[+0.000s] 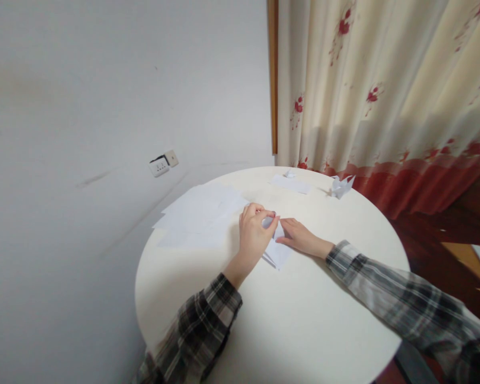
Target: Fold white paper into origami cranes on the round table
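Observation:
A small folded white paper (pixel 278 255) lies near the middle of the round white table (pixel 304 314), its lower point toward me. My left hand (pixel 255 230) pinches the paper's upper part between thumb and forefinger. From the right, my right hand (pixel 300 237) rests against the paper's right edge, thumb and fingers apart, with its fingertips close to those of my left hand. Part of the paper is hidden behind my left hand.
White sheets (pixel 200 213) spread over the table's left back. A folded paper figure (pixel 341 187) stands at the right back; a smaller one (pixel 289 174) sits by a paper piece (pixel 292 184). Behind are a wall socket (pixel 159 167) and a curtain (pixel 368 96).

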Demonstrator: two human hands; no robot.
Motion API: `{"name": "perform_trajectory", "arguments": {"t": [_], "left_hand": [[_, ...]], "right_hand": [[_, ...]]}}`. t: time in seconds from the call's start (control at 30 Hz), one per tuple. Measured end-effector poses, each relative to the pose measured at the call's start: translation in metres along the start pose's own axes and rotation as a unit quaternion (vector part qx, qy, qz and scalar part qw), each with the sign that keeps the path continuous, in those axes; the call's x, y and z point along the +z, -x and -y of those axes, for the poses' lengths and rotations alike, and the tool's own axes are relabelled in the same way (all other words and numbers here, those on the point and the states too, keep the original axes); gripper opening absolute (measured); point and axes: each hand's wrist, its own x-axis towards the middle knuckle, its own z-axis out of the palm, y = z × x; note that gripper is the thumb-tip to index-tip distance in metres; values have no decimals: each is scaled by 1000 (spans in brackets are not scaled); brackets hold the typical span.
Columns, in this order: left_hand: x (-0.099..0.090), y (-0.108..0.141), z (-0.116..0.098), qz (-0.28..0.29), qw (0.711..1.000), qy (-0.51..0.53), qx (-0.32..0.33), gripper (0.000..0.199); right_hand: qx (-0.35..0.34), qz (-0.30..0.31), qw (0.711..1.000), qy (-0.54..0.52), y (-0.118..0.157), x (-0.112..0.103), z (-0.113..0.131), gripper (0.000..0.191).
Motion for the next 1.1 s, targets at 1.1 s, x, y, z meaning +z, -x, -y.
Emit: {"name": "perform_trajectory", "arguments": {"t": [1.1], "left_hand": [[-1, -5, 12, 38, 976, 213, -18, 30]], "right_hand": [[-4, -5, 1000, -14, 1, -2, 2, 51]]}}
